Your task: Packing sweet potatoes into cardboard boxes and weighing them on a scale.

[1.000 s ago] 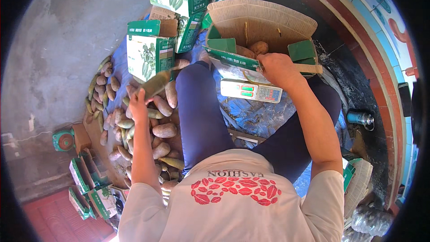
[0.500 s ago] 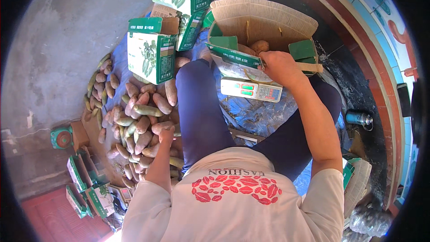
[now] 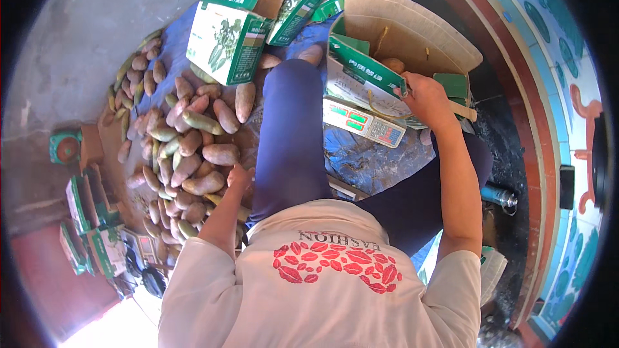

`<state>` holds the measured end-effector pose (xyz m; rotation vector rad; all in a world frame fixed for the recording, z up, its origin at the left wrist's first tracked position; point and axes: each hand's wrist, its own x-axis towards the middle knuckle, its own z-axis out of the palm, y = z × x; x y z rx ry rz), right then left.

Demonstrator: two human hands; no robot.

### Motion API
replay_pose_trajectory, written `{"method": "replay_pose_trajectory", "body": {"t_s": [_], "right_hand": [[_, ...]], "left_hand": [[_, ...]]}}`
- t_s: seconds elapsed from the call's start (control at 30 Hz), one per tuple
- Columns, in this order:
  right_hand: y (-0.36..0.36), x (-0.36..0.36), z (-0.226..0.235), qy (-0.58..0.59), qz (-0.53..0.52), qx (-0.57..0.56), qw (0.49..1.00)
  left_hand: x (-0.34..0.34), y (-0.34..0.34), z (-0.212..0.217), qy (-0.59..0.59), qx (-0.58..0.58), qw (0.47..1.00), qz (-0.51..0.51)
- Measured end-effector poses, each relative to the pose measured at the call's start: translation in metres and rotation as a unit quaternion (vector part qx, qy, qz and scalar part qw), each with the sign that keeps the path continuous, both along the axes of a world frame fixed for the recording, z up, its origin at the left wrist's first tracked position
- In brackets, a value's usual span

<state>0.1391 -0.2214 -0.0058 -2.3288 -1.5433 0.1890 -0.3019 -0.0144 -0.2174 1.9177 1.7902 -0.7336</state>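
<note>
My right hand pinches the near rim of an open green-and-white cardboard carton. The carton's tall brown flap stands up at the back, and a brownish root shows inside. Just below the carton, a white digital scale has lit green displays; the carton appears to rest on it. My left hand is low beside my left thigh, at the right edge of a heap of long radish-like roots, some green, some pinkish-brown. Its fingers look curled, and whatever they hold is hidden.
Upright green-and-white cartons stand beyond the heap on a blue sheet. More cartons lie at the lower left, near a small green device. A blue flask lies to the right, by the tiled wall.
The whole view has shifted. My left hand has drawn back slightly from the root it was next to. My right hand stays on the carton's rim.
</note>
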Motion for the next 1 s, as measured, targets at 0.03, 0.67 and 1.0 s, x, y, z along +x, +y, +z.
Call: {"method": "replay_pose_trajectory", "body": {"t_s": [0.03,0.67,1.0], "right_hand": [[0.0,-0.001,0.001,0.001,-0.002,0.007,1.0],[0.003,-0.004,-0.003,-0.031,-0.006,0.015,0.999],[0.003,-0.003,-0.004,-0.026,-0.002,0.002,1.0]], "left_hand": [[-0.002,0.001,-0.002,-0.002,-0.004,1.0,0.01],[0.01,-0.004,0.0,0.027,-0.114,0.993,-0.003],[0.015,-0.004,0.001,0.026,-0.115,0.993,-0.022]]}}
